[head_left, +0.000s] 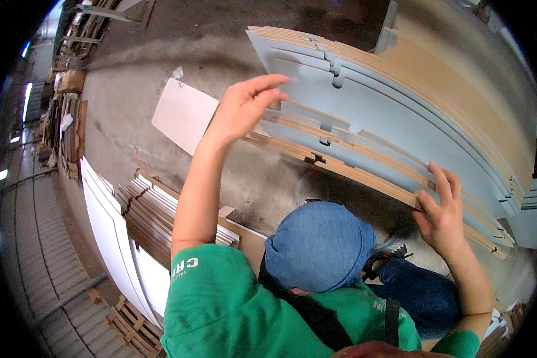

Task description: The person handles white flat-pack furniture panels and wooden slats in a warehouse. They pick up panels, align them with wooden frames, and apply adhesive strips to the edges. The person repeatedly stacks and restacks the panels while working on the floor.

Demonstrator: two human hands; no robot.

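Several notched pale blue-grey boards [394, 113] with light-brown edges stand on edge in front of me, leaning in a long row. A nearer bundle of boards [352, 170] stands a little apart from them, its edges upward. My left hand [247, 110] is raised by the left end of the boards, thumb and fingers apart and slightly blurred; I see nothing held in it. My right hand [441, 212] is at the right part of the nearer bundle, thumb on its near side and fingers reaching over the edges.
A pale flat panel [185, 113] lies on the concrete floor to the left. Closer to me stand a stack of slats [149, 206] and white sheets [110, 221]. My denim-covered knee [319, 247] is below the bundle. A wooden pallet [131, 325] lies at lower left.
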